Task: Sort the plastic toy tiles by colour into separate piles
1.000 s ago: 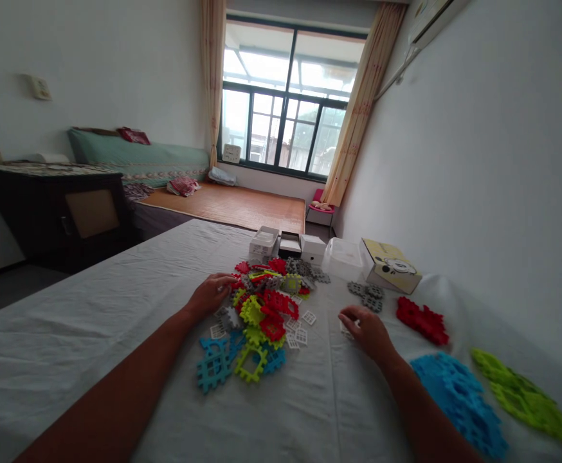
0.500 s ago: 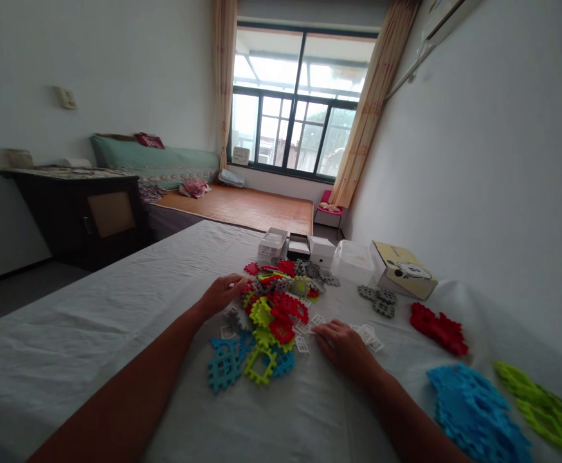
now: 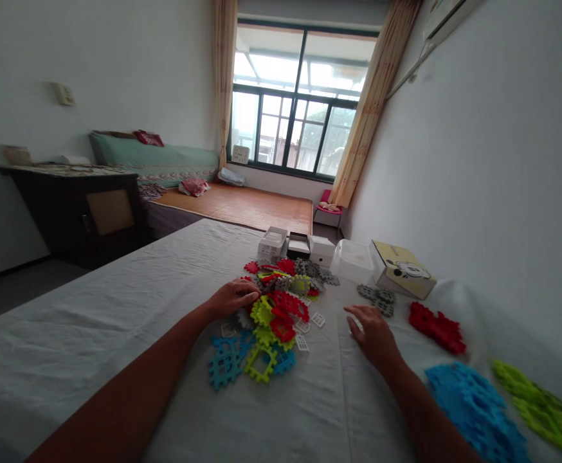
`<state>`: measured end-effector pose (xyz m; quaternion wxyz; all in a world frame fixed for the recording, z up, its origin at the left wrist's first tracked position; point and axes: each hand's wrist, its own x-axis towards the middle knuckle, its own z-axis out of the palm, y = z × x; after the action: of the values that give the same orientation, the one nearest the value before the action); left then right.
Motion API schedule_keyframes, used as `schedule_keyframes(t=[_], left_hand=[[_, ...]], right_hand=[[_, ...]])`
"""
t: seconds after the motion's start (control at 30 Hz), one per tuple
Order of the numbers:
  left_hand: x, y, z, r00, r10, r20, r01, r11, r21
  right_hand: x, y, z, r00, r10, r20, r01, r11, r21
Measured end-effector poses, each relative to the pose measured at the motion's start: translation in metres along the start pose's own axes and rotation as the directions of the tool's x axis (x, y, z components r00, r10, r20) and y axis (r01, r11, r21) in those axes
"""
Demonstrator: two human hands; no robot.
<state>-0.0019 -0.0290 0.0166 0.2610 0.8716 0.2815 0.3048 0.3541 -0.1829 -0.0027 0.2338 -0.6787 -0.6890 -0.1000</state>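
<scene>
My left hand [image 3: 236, 298] rests at the left edge of a mixed heap of plastic building pieces, its fingers curled down among them; whatever they pinch is hidden. Close to it lie yellow-green notched pieces [image 3: 262, 311] and red notched pieces [image 3: 290, 307]. Blue notched pieces [image 3: 224, 363] and a yellow-green frame piece [image 3: 260, 365] form the near side of the heap. My right hand [image 3: 371, 331] hovers over or rests on the cloth to the right, thumb and fingers apart, with nothing seen between them. Small white lattice pieces [image 3: 318, 319] lie between the heap and this hand.
Sorted by colour on the right are grey pieces [image 3: 377, 296], red pieces [image 3: 436, 326], blue pieces [image 3: 474, 408] and yellow-green pieces [image 3: 539, 408]. Behind the heap stand small white boxes [image 3: 273, 242], a clear plastic tub [image 3: 353, 260] and a yellow-and-white carton [image 3: 404, 269].
My right hand has moved right, away from the white pieces by the heap, and covers the spot where other white pieces lay. My left hand has shifted slightly right, with its fingers curling in.
</scene>
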Motion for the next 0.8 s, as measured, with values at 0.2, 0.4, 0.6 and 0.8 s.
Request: schedule_keyframes(t=[0.2, 0.4, 0.6, 0.8], left_hand=[[0.000, 0.001, 0.002, 1.000, 0.000, -0.010, 0.000, 1.000, 0.013], [-0.001, 0.000, 0.001, 1.000, 0.017, 0.005, -0.017, 1.000, 0.002], [-0.001, -0.002, -0.001, 1.000, -0.014, 0.025, 0.015, 0.997, -0.071], [-0.003, 0.002, -0.005, 0.991, 0.004, 0.134, 0.006, 0.997, -0.076]], right_hand=[[0.002, -0.050, 0.016, 0.947, -0.245, 0.206, 0.216, 0.964, 0.155], [0.007, -0.052, 0.011, 0.937, -0.228, 0.264, 0.199, 0.971, 0.134], [0.005, -0.051, 0.007, 0.946, -0.190, 0.264, 0.172, 0.981, 0.091], [0.005, -0.053, 0.008, 0.954, -0.161, 0.253, 0.168, 0.986, -0.006]])
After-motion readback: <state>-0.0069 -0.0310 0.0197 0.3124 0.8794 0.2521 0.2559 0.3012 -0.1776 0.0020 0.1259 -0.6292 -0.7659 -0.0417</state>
